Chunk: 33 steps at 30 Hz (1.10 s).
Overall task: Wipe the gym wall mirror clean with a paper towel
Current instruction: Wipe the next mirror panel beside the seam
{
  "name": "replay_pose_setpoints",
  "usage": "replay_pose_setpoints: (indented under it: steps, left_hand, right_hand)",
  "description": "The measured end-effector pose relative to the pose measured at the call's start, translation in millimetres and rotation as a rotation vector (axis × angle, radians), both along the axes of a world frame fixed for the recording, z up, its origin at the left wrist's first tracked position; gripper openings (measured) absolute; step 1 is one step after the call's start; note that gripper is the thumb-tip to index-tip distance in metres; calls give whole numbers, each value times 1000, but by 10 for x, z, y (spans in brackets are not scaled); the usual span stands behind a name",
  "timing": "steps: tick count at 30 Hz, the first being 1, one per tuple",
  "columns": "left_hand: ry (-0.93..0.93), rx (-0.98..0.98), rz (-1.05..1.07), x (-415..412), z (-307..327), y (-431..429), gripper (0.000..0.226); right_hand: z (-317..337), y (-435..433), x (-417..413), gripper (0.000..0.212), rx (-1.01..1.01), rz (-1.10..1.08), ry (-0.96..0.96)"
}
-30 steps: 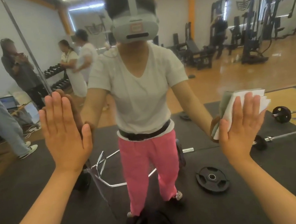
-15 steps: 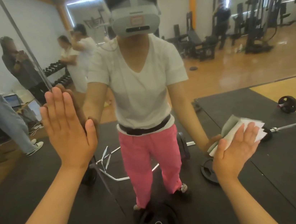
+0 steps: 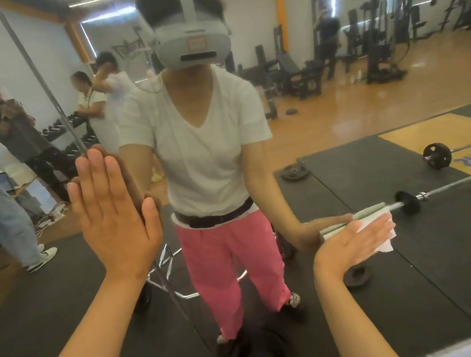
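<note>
— So, what are the hands doing on the glass?
— Both are lying flat against the wall mirror (image 3: 340,122). The left hand (image 3: 113,212) is pressing on it upright, fingers straight and close together, thumb spread to the side, holding nothing.
— And where is the paper towel sitting?
— The right hand (image 3: 354,245) is pinning the paper towel (image 3: 387,240) against the mirror, lower down and to the right. Its fingers are pointing sideways and staying straight; nothing is curling round the sheet, the open palm is simply pressing it (white edges are sticking out past the fingertips and below them).
— What is showing in the glass?
— The person's reflection (image 3: 207,158), in a white shirt and pink trousers, is meeting both palms. A barbell (image 3: 439,190) is lying on black mats, its bar running just above the towel. Several people are standing at the left, beside a metal seam strip (image 3: 45,83) that is crossing the mirror diagonally
</note>
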<state>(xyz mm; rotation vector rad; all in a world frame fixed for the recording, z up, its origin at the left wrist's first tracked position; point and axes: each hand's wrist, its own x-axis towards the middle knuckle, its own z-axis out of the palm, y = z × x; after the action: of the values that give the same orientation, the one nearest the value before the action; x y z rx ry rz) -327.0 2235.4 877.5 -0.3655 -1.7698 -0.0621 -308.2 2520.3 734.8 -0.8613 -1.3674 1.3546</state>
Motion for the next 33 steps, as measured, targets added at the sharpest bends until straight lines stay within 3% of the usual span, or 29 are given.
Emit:
replay_pose_setpoints:
  steps: [8, 13, 19, 23, 33]
  left_hand:
    - [20, 10, -14, 18, 1, 26, 67]
    - [17, 13, -31, 18, 5, 34, 66]
    - [12, 23, -38, 26, 2, 28, 65]
    - [16, 23, -35, 31, 5, 19, 65]
    - [16, 43, -32, 26, 7, 28, 64]
  right_hand:
    - [1263, -57, -110, 61, 62, -81, 18]
    - [1732, -265, -120, 61, 146, -64, 30]
    - [1689, -326, -46, 66, 308, -25, 84]
    - [1493, -166, 19, 72, 482, -129, -34]
    - [1403, -182, -143, 61, 434, -169, 89]
